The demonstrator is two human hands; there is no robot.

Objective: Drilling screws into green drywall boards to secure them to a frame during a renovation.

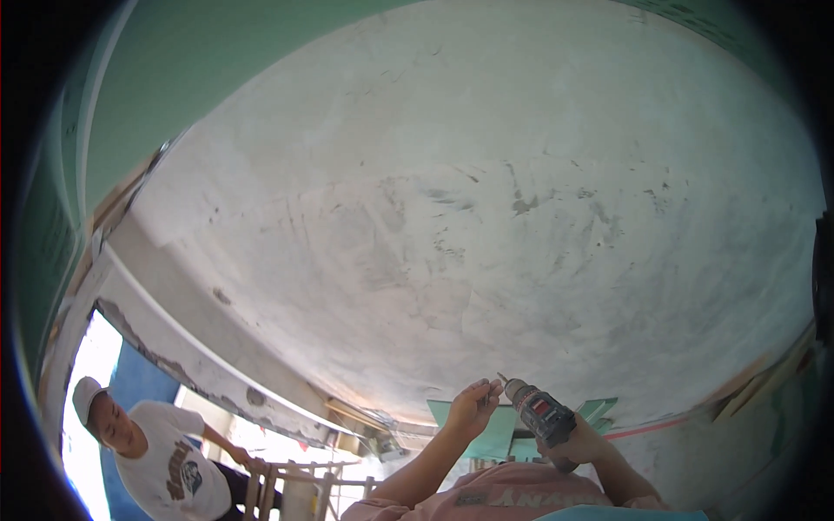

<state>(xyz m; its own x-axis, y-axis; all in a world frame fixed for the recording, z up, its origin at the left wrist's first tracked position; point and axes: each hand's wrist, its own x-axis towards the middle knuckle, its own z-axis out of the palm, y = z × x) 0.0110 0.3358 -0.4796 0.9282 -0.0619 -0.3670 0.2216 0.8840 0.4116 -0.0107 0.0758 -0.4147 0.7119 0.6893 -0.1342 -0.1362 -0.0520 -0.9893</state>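
Observation:
My right hand (580, 443) is wrapped round the grip of a dark cordless drill (540, 415) with a red patch on its side. The drill points up and to the left. Close to the tip of its bit, my left hand (469, 412) is closed in a pinch. Something small and dark may show at those fingertips, but I cannot make out its kind. Both hands are raised in front of my chest, beneath a patchy grey plastered surface (469, 243).
At the lower left a person in a white cap and T-shirt (174, 460) rests a hand on a wooden frame (291, 476). Green boards (200, 69) line the upper left, and another green board (493, 437) shows behind my hands. Timber strips (747, 382) lie at the right.

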